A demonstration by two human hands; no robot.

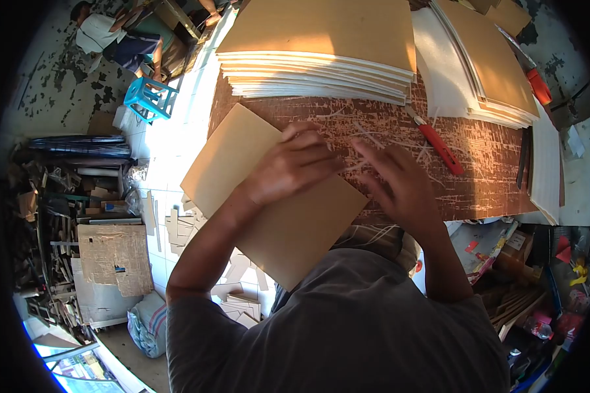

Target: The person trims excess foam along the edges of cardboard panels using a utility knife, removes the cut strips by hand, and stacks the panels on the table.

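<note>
A tan cardboard sheet (301,229) lies tilted in front of me, partly over the table edge and close to my lap. My left hand (292,162) is closed at its upper right edge, fingers curled along it; the fingertips are partly hidden. My right hand (400,183) is just to the right, slightly blurred, with thumb and index finger apart. Thin pale strips (367,134) lie on the table around the fingers. Beyond the right hand is a red utility knife (442,150), its blade pointing to the far left.
A thick stack of cardboard sheets (321,33) stands at the table's far side, another stack (488,65) at right. The scratched brown table (491,190) is under them. On the left are a blue stool (151,99), a seated person (115,39) and piled scraps (52,242). Offcuts (183,226) litter the floor.
</note>
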